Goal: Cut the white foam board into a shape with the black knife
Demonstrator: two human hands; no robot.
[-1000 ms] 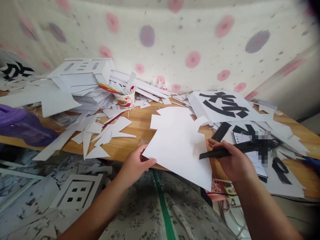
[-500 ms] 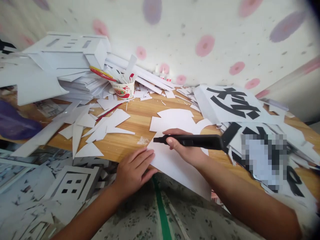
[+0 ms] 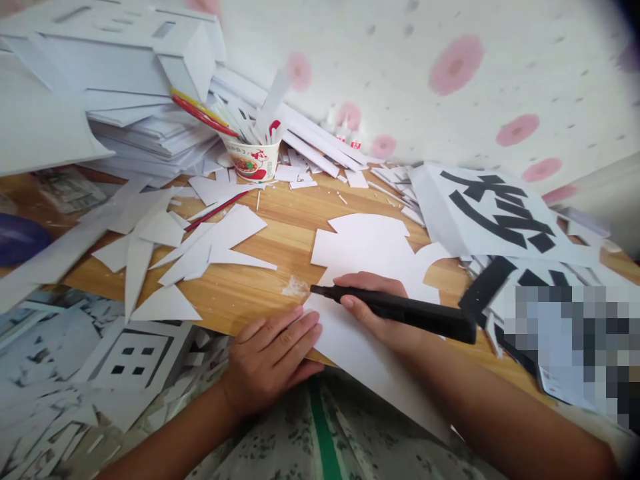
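Observation:
My right hand (image 3: 380,310) is wrapped round a black pen-shaped tool (image 3: 415,315); its narrow tip points left, over the left edge of a white sheet (image 3: 367,357). Flat on the table edge lies my left hand (image 3: 277,353), fingers stretched out, their tips touching the sheet's left edge. A small whitish, clear patch (image 3: 295,287) is on the wood just left of the tool's tip. Behind my right hand lies a white cut-out shape (image 3: 365,240) with curved edges. Whether the tip touches the sheet I cannot tell.
A paper cup (image 3: 254,160) of tools and strips stands at the back. White offcuts (image 3: 230,233) lie left, below a stack of white boards (image 3: 150,137). Sheets with black characters (image 3: 500,213) lie right. Scraps and a cut frame (image 3: 133,357) are below the table's left edge.
The view has shifted closer to the table. The tool's tip has moved from over the sheet to its left edge, beside the clear patch, and the tool's rear end has dipped. My left hand stays flat.

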